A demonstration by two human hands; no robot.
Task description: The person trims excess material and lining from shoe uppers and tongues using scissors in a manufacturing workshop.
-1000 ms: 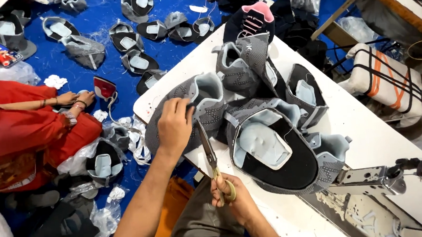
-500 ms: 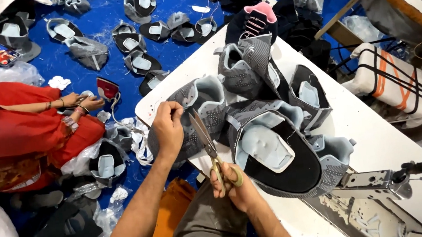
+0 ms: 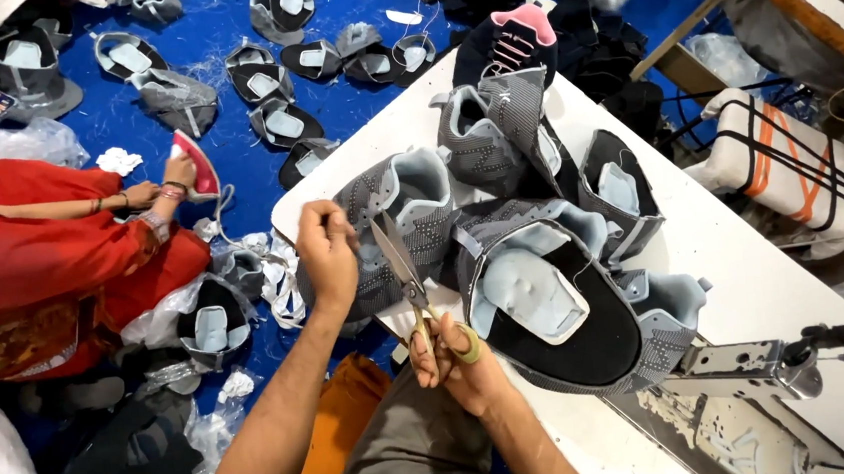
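While our left hand keeps pinching the grey shoe upper at the table's near left edge, our right hand has raised the scissors — blades slightly parted — onto it, so trimming continues

Both bare forearms reach up from the lower edge, the left hand lying farther out with knuckles up and fingers curled in a pinch, the right hand nearer the body, wrist bent, fingers closed through the scissors' loops.
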